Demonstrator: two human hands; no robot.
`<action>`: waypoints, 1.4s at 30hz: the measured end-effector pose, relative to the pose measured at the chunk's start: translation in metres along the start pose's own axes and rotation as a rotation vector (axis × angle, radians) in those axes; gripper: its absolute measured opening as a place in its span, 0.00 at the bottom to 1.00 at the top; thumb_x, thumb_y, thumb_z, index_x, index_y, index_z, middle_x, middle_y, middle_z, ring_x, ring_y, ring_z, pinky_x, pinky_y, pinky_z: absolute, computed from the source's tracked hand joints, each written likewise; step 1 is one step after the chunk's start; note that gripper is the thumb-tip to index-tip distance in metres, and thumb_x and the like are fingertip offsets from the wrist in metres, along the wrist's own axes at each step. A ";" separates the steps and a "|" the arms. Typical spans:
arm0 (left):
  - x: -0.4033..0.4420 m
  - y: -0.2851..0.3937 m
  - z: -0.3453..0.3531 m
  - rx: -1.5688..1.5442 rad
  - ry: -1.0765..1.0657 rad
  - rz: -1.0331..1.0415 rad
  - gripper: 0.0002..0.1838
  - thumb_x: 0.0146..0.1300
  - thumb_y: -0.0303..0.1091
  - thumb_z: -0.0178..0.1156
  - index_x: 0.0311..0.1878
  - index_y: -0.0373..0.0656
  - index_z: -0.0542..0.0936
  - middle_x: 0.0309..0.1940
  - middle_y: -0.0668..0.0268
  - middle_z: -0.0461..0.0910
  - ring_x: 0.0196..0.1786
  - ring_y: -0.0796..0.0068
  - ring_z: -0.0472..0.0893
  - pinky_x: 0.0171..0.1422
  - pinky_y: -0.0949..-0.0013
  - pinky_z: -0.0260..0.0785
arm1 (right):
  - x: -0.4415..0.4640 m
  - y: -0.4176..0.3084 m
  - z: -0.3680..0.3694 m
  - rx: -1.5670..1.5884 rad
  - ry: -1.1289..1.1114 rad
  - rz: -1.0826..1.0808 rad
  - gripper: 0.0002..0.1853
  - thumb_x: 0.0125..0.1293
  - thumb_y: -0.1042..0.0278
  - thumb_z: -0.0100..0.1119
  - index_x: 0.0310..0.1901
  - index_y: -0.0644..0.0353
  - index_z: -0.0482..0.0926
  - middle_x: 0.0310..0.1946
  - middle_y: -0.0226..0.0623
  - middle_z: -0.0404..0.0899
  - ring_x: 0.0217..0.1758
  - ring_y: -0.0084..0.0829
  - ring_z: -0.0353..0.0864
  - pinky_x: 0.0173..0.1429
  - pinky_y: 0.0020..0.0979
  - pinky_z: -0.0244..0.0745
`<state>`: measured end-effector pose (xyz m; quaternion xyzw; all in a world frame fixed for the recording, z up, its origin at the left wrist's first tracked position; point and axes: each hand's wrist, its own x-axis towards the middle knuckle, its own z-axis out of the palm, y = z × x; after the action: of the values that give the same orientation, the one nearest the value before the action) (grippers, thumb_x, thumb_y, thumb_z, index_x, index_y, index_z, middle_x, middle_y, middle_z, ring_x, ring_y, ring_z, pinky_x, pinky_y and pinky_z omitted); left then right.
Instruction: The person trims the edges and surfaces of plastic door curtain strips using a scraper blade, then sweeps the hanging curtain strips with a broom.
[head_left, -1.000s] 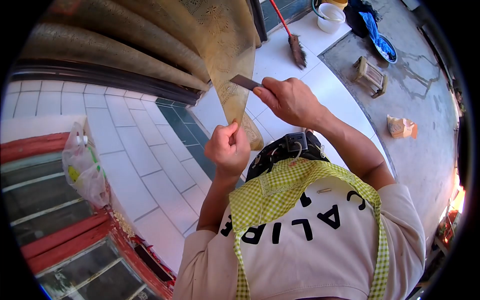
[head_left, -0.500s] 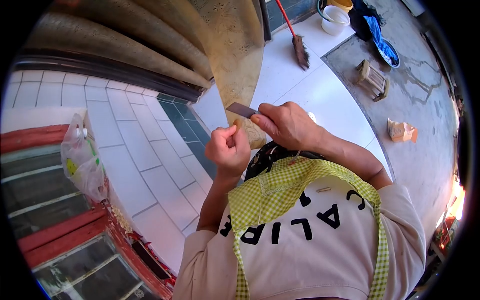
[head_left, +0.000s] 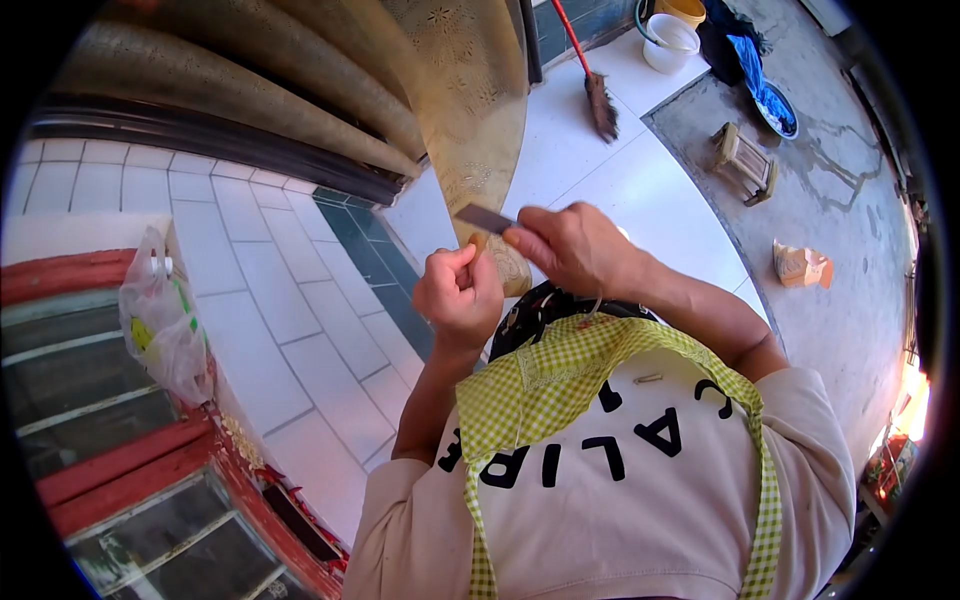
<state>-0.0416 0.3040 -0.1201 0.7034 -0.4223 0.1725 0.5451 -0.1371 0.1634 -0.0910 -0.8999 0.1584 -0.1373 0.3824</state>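
Note:
A tan patterned curtain hangs from the top of the view and narrows down to my left hand, whose fingers pinch its edge. My right hand is closed around a flat grey metal blade, with the thumb along it. The blade points left and lies over the curtain, just above my left fingertips. Whether the blade touches the cloth cannot be made out.
A red-handled broom, a white bucket, a small wooden stool, a basin with blue cloth and a paper bag stand beyond. At left, a plastic bag hangs by a red window frame.
My right hand and the blade have come down closer to my left hand. The curtain hangs wider and looser than before, and the view has shifted slightly.

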 end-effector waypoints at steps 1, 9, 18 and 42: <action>-0.001 -0.001 -0.001 -0.013 0.002 -0.004 0.09 0.52 0.16 0.63 0.29 0.37 0.72 0.16 0.74 0.68 0.18 0.91 0.60 0.20 0.83 0.52 | -0.001 -0.001 0.000 0.029 -0.012 -0.014 0.17 0.68 0.53 0.51 0.31 0.59 0.75 0.16 0.49 0.75 0.23 0.54 0.76 0.29 0.50 0.71; 0.000 -0.002 0.000 0.013 -0.003 -0.002 0.09 0.51 0.16 0.63 0.29 0.37 0.72 0.14 0.74 0.68 0.17 0.91 0.61 0.20 0.82 0.53 | -0.005 -0.006 -0.003 0.049 -0.076 -0.034 0.16 0.68 0.53 0.50 0.32 0.59 0.75 0.18 0.51 0.75 0.23 0.56 0.77 0.29 0.50 0.71; 0.001 -0.002 0.005 0.014 0.024 -0.006 0.09 0.52 0.17 0.63 0.29 0.37 0.72 0.13 0.75 0.67 0.17 0.91 0.61 0.20 0.83 0.53 | -0.007 -0.012 -0.002 0.120 -0.124 -0.044 0.16 0.68 0.55 0.51 0.31 0.59 0.76 0.18 0.52 0.75 0.25 0.55 0.77 0.30 0.50 0.72; -0.001 -0.004 0.009 -0.057 -0.038 -0.206 0.06 0.60 0.23 0.61 0.38 0.30 0.79 0.20 0.73 0.76 0.21 0.93 0.68 0.24 0.85 0.60 | 0.013 0.000 0.012 0.122 0.070 -0.060 0.16 0.67 0.53 0.53 0.30 0.58 0.74 0.17 0.49 0.74 0.22 0.55 0.76 0.28 0.48 0.72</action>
<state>-0.0405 0.2968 -0.1265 0.7305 -0.3627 0.0899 0.5717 -0.1207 0.1665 -0.0974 -0.8739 0.1361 -0.1894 0.4266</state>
